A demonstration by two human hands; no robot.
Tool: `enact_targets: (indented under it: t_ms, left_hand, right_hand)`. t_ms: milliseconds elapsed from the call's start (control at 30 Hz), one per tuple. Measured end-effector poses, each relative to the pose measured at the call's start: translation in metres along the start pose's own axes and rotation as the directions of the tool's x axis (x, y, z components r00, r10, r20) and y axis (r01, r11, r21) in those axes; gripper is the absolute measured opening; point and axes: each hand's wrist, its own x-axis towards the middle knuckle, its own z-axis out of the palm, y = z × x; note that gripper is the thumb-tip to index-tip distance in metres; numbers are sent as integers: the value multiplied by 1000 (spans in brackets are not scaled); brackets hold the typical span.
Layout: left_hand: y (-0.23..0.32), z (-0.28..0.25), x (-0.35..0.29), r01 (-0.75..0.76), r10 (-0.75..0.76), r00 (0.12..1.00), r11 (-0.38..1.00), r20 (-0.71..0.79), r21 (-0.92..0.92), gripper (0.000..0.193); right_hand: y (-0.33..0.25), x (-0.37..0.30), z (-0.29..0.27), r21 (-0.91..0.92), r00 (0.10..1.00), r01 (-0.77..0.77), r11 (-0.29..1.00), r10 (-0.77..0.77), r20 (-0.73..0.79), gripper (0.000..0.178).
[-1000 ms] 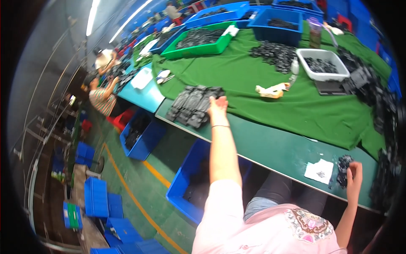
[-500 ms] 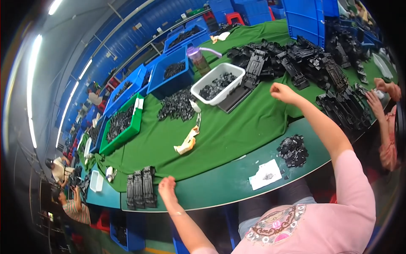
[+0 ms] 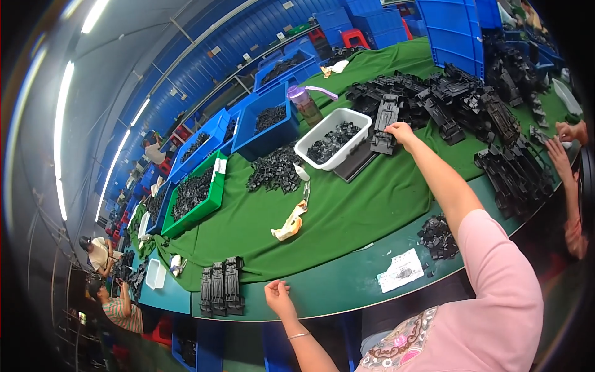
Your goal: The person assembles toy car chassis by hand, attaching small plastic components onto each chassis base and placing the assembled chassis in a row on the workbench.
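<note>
Left hand [image 3: 279,299] is empty, fingers loosely half-open, near three black parts [image 3: 222,287] on counter [image 3: 338,289]. Right hand [image 3: 401,132] grasps black chassis piece [image 3: 387,115] beside white tray [image 3: 340,159].

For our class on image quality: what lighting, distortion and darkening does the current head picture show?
Head view: long white tube lights glare at upper left; the flat dark-green tabletop bows along its front edge; the picture's corners fall black.

The place is a factory workshop. Indicators: a long green surface [image 3: 338,291] with several people [image 3: 118,312] at work along it, large heaps of black parts [image 3: 389,111], blue bins [image 3: 273,137] filled with small pieces, stacked blue crates [image 3: 381,23], and rows of overhead strip lights [image 3: 61,124].
</note>
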Motion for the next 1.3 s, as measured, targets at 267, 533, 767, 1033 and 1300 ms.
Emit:
enact_targets:
  t_ms: [267, 533, 767, 1033, 1300]
  left_hand:
    - [4, -1, 4, 23, -23, 999, 1000, -26, -12, 8]
    - [113, 109, -92, 386, 201, 617, 765, 760, -515, 38]
    - [133, 102, -94, 301, 76, 425, 928, 902, -220, 29]
    - [151, 87, -92, 380, 5, 129, 923, 992, -54, 32]
    - [94, 88, -139, 428, 274, 497, 748, 823, -507, 79]
  right_hand:
    - [-87, -130, -64, 113, 810, 126, 986, -168, 561, 9]
    - [-97, -281, -69, 99, 669, 491, 866, -447, 594, 5]
    - [-81, -305, -88, 292, 804, 146, 945, -285, 522, 26]
    - [-83, -308, -53, 223, 640, 91, 971, -228, 734, 56]
    - [-57, -351, -26, 696, 941, -275, 663, 35, 338, 53]
